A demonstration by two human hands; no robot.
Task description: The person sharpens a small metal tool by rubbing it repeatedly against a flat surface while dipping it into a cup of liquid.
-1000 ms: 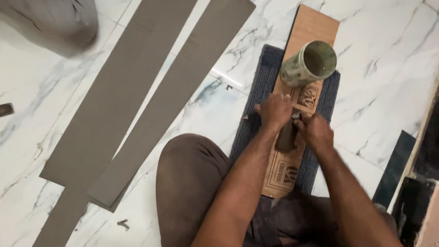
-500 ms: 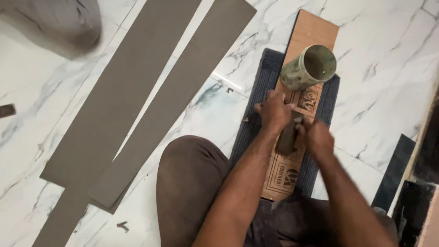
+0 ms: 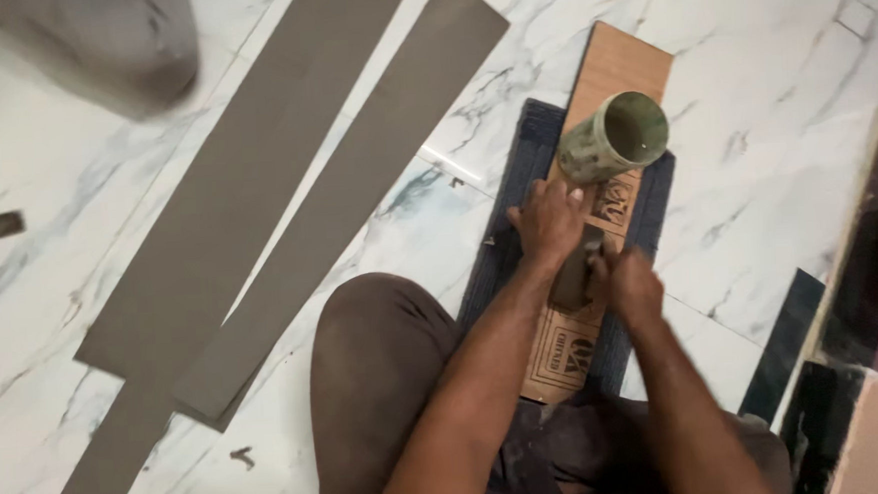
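Both hands meet over a narrow wooden board [image 3: 618, 67] lying on a dark blue mat [image 3: 529, 152] on the white marble floor [image 3: 772, 109]. Left hand [image 3: 550, 221] presses flat, fingers spread, just near of a green cylindrical container [image 3: 614, 138] lying on its side on the board, open mouth facing right. Right hand [image 3: 629, 285] is closed around a small dark object [image 3: 573, 275] that sits between the two hands, its kind too blurred to tell. How far the work has come cannot be judged. Long grey strips [image 3: 287, 215] lie well apart on the left.
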